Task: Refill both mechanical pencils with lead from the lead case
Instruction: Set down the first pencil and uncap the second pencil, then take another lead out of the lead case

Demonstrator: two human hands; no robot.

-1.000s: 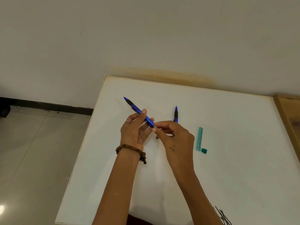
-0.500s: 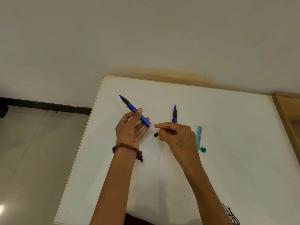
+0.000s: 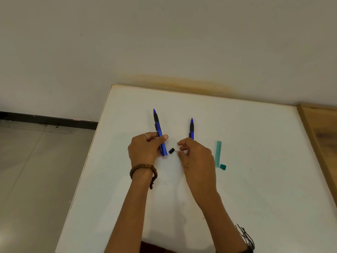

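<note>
Head view, looking down on a white table whose far edge meets a pale wall in the upper half of the frame. Left hand, at centre frame, grips the lower barrel of a blue mechanical pencil: fingers curl round it from the left and the thumb presses across from the right, so that the tip points toward the top of the frame and the open rear end shows just below the thumb. A beaded bracelet circles this wrist. Just right of that rear end, a small black cap lies on the table, apart from both hands. Right hand, right of centre, has its fingers curled, the thumb and forefinger drawn close as if pinching something very thin; whether a lead is held cannot be told. A second blue pencil lies on the table above this hand, tip toward the top of the frame, its lower end hidden behind the fingers. Further right lies the translucent green lead case, with its small green lid just beside the lower end.
</note>
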